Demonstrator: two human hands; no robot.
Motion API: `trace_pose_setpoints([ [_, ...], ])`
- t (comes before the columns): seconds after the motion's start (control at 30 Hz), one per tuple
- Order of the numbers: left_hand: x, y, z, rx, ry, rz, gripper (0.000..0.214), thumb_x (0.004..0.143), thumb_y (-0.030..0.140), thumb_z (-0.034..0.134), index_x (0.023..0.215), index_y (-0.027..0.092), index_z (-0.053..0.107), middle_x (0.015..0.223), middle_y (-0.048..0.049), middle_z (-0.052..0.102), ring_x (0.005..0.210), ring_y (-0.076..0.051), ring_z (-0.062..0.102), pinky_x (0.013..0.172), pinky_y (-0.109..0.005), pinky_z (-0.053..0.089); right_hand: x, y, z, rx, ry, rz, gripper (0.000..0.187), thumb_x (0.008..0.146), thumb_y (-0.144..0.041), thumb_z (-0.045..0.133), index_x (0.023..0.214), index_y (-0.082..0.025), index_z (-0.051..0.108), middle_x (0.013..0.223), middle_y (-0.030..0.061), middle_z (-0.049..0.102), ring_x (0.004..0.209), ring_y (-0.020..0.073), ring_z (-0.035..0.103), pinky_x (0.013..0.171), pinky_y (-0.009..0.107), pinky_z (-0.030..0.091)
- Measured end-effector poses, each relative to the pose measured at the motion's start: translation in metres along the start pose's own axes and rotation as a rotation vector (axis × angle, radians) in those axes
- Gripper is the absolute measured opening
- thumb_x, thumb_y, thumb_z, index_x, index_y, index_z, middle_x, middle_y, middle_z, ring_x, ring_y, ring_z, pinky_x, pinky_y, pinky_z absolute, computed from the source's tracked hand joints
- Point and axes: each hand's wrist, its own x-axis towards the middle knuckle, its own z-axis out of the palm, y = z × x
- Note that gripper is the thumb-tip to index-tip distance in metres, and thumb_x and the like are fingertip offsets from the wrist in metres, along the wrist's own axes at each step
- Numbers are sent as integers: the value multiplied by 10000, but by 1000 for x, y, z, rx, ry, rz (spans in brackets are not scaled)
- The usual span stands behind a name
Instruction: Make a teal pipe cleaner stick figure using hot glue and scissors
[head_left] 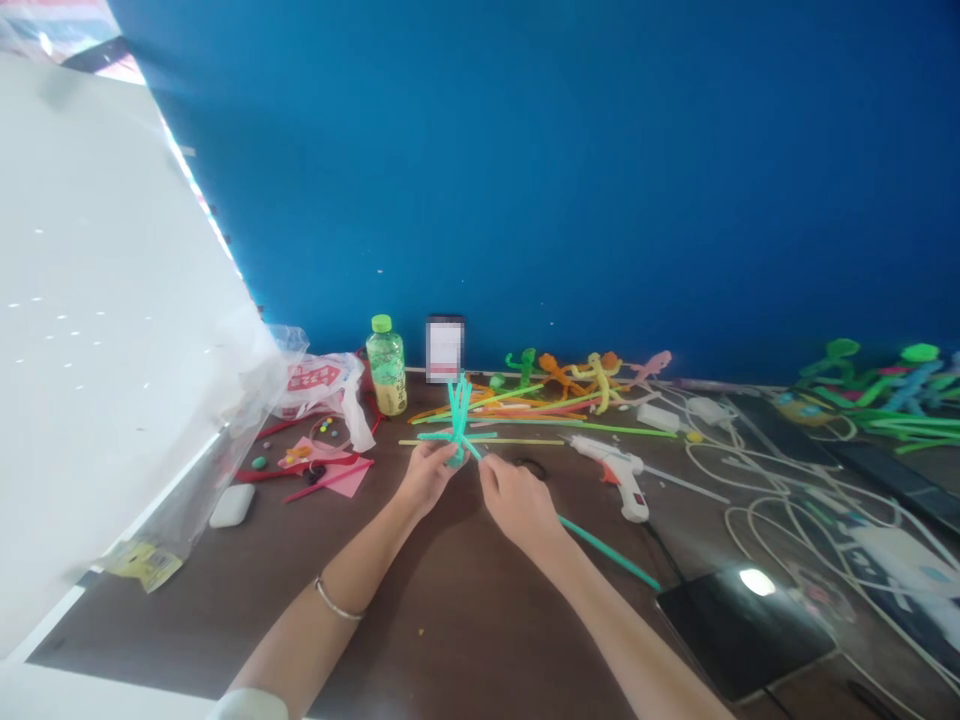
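Above the dark brown surface (465,620), the left hand (427,478) pinches a bundle of fuzzy teal pipe cleaners (457,415) in its fingers. The right hand (517,500) grips one long teal strand (607,553) trailing from that bundle, near a white glue gun (619,470).

Soft blur, left glare, edge distortion

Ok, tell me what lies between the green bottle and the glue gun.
In the head view, the teal pipe-cleaner bundle, pinched by the left hand, stands between the bottle and the glue gun; loose coloured pipe cleaners lie behind it.
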Motion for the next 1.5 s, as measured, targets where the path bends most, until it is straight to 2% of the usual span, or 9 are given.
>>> trace_pose_setpoints([
  [0.17, 2, -3, -1, 33, 30, 12, 206, 607, 202, 739, 780, 151, 639, 736, -17, 654, 723, -120, 623, 808, -311, 458, -1, -3, 2, 42, -24, -14, 291, 904, -282, 284, 857, -231, 566, 812, 49, 684, 721, 176, 634, 563, 240, 316],
  [0.53, 1, -3, 0, 30, 71, 6, 207, 575, 195, 762, 724, 114, 643, 701, -50, 659, 733, -174, 641, 825, -378, 458, -2, -2, 9, 90, 20, -37, 265, 873, -277, 342, 822, -222, 597, 756, 52, 679, 693, 185, 627, 574, 242, 340],
  [0.7, -1, -1, 0, -5, 52, -27, 200, 578, 178, 759, 728, 115, 644, 699, -34, 654, 708, -146, 626, 787, -331, 457, 5, 9, 19, 448, 103, -148, 305, 866, -285, 349, 716, -189, 596, 685, 43, 648, 667, 160, 596, 615, 232, 379],
  [0.87, -2, 1, -2, 29, 35, -93, 180, 591, 199, 751, 703, 106, 645, 689, -38, 652, 643, -114, 601, 679, -257, 460, 17, 22, 24, 848, -25, -180, 327, 833, -379, 404, 674, -168, 597, 528, -3, 565, 510, 126, 516, 515, 221, 372],
  [1.03, -2, 1, -1, 63, -5, -98, 196, 597, 216, 753, 709, 90, 652, 673, -47, 647, 583, -98, 570, 569, -226, 437, 27, 36, 15, 958, -119, -95, 266, 737, -400, 556, 753, -151, 651, 632, 13, 620, 547, 120, 531, 485, 211, 363],
  [1.13, -2, 0, 0, 70, -25, -89, 213, 606, 228, 749, 737, 90, 653, 676, -44, 643, 590, -96, 566, 573, -230, 432, 29, 41, 10, 966, -129, -99, 265, 719, -386, 578, 787, -145, 665, 634, 17, 637, 580, 137, 563, 530, 227, 402],
  [1.27, -2, 0, 1, 61, -3, -77, 243, 612, 249, 747, 778, 100, 651, 704, -46, 648, 652, -116, 594, 652, -259, 449, 27, 43, 10, 929, 41, -127, 251, 723, -373, 564, 750, -151, 676, 706, 40, 681, 677, 184, 617, 632, 270, 452],
  [1.37, -2, -1, 1, 38, 36, -73, 205, 610, 259, 747, 636, 99, 621, 623, -32, 620, 647, -114, 593, 661, -252, 446, 23, 44, 14, 867, 168, -99, 224, 718, -350, 562, 707, -162, 683, 751, 51, 705, 734, 223, 641, 676, 299, 468],
  [1.5, -1, -2, -1, 16, 30, -74, 257, 632, 232, 732, 504, 106, 548, 545, -11, 577, 589, -89, 566, 616, -225, 433, 20, 42, 20, 808, 239, -74, 205, 718, -318, 555, 742, -174, 700, 791, 62, 716, 774, 247, 656, 711, 327, 485],
])
